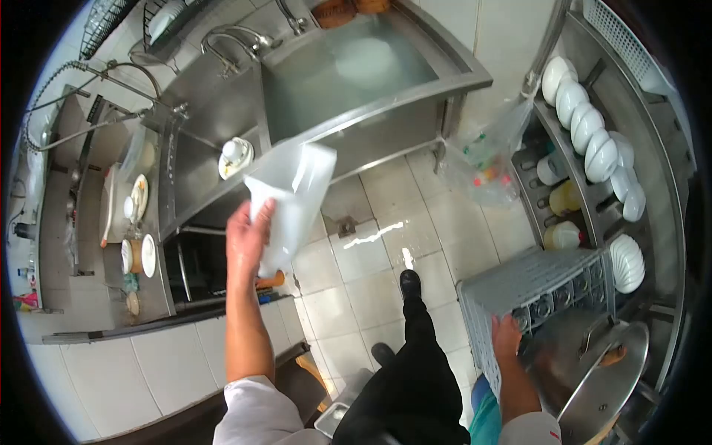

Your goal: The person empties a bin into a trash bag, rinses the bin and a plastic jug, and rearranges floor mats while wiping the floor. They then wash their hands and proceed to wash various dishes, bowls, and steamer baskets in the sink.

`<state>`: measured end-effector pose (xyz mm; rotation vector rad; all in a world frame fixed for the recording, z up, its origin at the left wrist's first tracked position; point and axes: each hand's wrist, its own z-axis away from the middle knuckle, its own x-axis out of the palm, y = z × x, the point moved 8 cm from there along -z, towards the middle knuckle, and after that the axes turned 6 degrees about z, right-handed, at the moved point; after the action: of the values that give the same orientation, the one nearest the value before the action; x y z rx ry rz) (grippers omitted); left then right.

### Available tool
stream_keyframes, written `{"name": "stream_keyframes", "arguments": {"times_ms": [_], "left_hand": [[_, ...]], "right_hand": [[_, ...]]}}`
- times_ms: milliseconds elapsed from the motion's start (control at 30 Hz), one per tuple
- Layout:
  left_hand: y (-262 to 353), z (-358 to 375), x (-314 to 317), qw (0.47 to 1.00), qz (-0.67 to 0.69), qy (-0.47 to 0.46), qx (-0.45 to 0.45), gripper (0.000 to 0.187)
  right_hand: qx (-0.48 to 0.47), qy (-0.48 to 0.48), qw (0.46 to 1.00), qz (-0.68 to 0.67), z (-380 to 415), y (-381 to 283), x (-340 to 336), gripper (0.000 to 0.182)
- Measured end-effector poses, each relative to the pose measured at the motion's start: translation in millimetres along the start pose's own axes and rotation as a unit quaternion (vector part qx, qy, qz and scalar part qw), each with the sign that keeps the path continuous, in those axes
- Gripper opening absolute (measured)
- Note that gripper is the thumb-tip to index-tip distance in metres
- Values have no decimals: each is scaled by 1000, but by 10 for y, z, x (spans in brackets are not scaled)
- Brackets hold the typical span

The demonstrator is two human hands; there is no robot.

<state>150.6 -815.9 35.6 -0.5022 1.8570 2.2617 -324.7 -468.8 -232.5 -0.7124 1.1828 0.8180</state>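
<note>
My left hand [248,233] is closed on a white translucent plastic container [293,196], thumb pressed on its near side. The container is held tilted in the air, just in front of the steel sink's front edge. Low on the right, my right hand [506,337] has its fingers hooked over the edge of a grey plastic glass rack [493,285]. Several drinking glasses [564,293] stand in that rack. Beside my right forearm is a large steel pot with a lid [593,363].
A steel basin of cloudy water [319,96] lies ahead, with a cup and plate [236,157] in the sink beside it. White bowls [586,126] line a right-hand shelf. A clear plastic bag [486,167] hangs near the basin's corner. The tiled floor [371,256] looks wet.
</note>
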Motion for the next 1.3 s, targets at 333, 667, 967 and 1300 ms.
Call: {"name": "stream_keyframes", "arguments": {"times_ms": [333, 667, 967, 1300], "left_hand": [[611, -2976, 1382, 802, -567, -107, 152, 83], [-565, -4044, 2767, 862, -465, -203, 26, 78], [-187, -3701, 2076, 964, 227, -122, -67, 23], [1472, -1939, 1017, 909, 339, -242, 22, 23]], "right_hand": [[29, -80, 996, -12, -19, 96, 70, 37], [79, -125, 989, -14, -81, 111, 122, 43], [72, -111, 991, -27, -76, 90, 138, 37], [-19, 43, 998, -37, 22, 66, -12, 36]]}}
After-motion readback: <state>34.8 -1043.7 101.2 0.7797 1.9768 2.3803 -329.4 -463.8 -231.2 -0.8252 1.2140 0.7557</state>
